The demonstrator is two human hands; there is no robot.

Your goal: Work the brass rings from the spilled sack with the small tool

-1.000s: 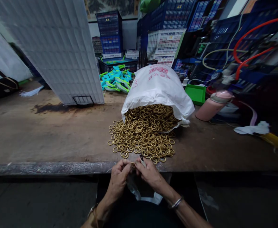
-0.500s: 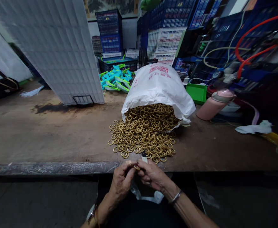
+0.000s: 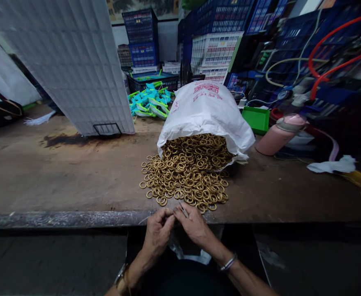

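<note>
Many brass-coloured rings point(image 3: 186, 176) spill out of a white sack point(image 3: 203, 109) onto the wooden table. My left hand point(image 3: 158, 230) is closed at the table's front edge, thumb and fingers pinched; what lies between them is too small to make out. Against its fingertips is my right hand point(image 3: 193, 225), closed round a small, thin tool point(image 3: 183, 209) whose narrow end points up and left. Both hands are just in front of the ring pile. A pale plastic bag point(image 3: 199, 257) hangs below them, over my lap.
To the left a tall white pleated panel point(image 3: 75, 74) stands on the table point(image 3: 60, 176). Turquoise and green pieces point(image 3: 151, 100) lie behind the pile. At the right are a pink bottle point(image 3: 279, 135), a green tray point(image 3: 255, 119) and a white cloth point(image 3: 333, 164). Stacked crates point(image 3: 216, 49) fill the back.
My right hand has turned, so the tool now slants between its fingers. The ring that showed between the fingertips is no longer visible. My left hand has barely moved.
</note>
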